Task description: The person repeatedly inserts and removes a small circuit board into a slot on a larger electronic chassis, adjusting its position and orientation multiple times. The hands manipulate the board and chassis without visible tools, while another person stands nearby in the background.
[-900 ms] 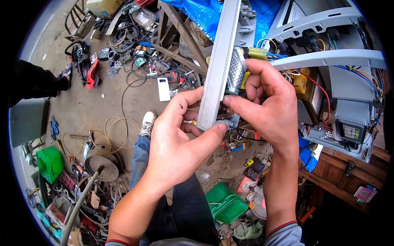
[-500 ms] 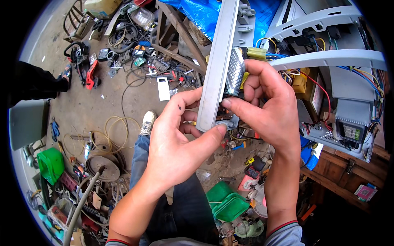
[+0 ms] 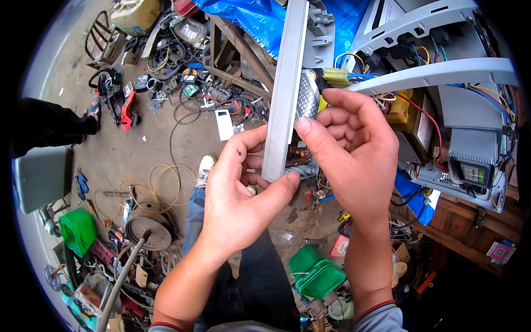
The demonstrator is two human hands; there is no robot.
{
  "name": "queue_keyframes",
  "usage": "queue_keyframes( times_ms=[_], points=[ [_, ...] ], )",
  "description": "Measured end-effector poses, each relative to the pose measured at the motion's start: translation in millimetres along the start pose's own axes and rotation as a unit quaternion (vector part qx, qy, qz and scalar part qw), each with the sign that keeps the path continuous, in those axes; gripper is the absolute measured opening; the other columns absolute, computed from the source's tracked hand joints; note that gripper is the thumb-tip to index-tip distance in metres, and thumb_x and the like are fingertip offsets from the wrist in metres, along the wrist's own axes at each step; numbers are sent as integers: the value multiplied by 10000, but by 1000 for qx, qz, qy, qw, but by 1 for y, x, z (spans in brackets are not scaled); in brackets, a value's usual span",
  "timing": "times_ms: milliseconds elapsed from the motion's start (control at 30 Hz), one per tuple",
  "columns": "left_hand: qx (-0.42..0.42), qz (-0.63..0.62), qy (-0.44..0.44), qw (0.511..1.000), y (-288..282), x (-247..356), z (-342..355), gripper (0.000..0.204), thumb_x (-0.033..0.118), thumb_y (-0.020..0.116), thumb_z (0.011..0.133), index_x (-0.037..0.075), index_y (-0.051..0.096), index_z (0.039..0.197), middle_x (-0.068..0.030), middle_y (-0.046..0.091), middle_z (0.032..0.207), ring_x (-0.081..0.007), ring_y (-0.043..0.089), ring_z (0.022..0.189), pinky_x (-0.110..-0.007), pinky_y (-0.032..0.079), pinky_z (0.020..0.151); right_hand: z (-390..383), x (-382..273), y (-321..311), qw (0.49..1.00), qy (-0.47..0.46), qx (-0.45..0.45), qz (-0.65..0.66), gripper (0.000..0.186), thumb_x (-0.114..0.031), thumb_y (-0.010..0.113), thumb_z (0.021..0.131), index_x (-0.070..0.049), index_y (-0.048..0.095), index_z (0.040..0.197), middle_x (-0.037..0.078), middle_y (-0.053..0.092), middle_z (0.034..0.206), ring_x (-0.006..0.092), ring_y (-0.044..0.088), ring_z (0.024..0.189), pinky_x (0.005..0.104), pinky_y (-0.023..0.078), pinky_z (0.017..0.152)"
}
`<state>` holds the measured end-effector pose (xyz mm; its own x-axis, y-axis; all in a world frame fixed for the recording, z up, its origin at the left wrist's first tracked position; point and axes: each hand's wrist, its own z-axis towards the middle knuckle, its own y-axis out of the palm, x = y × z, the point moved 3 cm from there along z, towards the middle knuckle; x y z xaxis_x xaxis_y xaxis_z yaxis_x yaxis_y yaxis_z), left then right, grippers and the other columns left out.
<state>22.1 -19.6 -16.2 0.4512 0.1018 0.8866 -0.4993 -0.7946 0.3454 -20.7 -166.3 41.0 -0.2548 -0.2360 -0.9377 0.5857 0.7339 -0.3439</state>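
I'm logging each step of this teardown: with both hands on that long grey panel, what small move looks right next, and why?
Probably a gentle prying pull with the right hand while the left hand steadies the grey panel. The right fingers sit on the silvery mesh part behind the strip, the left thumb braces its lower end, and coloured wires run from the module, so a hard tug seems risky.

We see even, soft daylight, bright overall, no hard shadows on the dirt floor (image 3: 127, 160). Both hands, left hand (image 3: 238, 193) and right hand (image 3: 354, 160), are sharp and evenly lit, with faint shading between the fingers. The grey panel (image 3: 285, 83) shows a mild sheen, no blown glare. Fisheye bends straight edges near the rim; a black vignette rings the frame. Clutter at the far edges goes soft and smeared. The lower right corner is dim.
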Motion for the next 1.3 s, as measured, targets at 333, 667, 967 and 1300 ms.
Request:
queue_keyframes(
  times_ms=[333,667,967,1300],
  points=[
    [-8,9,-2,1000,-1,0,0,592,-26,781,840,-23,521,1371,-72,648,1218,-82,627,958,-214,522,710,1,4,5,994,70,26,84,285,13,758,904,108,622,1137,107,718,926,90,680,803,225,569,671],
    [-13,1,1,1000,0,0,0,590,-20,774,848,-17,514,1377,-98,643,1233,-97,638,957,-219,523,700,1,-1,0,994,69,6,89,254,-15,766,921,120,703,1127,70,736,881,57,655,754,207,554,663],
    [-9,-1,1,1000,2,0,-1,587,-25,766,855,-25,504,1380,-112,641,1233,-101,639,954,-217,535,690,-6,-6,1,998,-28,25,-52,308,-10,760,910,101,691,1189,69,718,935,75,645,800,222,528,691],
    [-11,-1,11,1000,2,1,-2,587,-26,762,861,-30,502,1387,-109,630,1245,-94,622,980,-207,533,676,-19,0,7,995,-12,50,-81,185,-9,768,863,70,682,1006,57,695,743,68,607,611,254,506,548]
  ],
)
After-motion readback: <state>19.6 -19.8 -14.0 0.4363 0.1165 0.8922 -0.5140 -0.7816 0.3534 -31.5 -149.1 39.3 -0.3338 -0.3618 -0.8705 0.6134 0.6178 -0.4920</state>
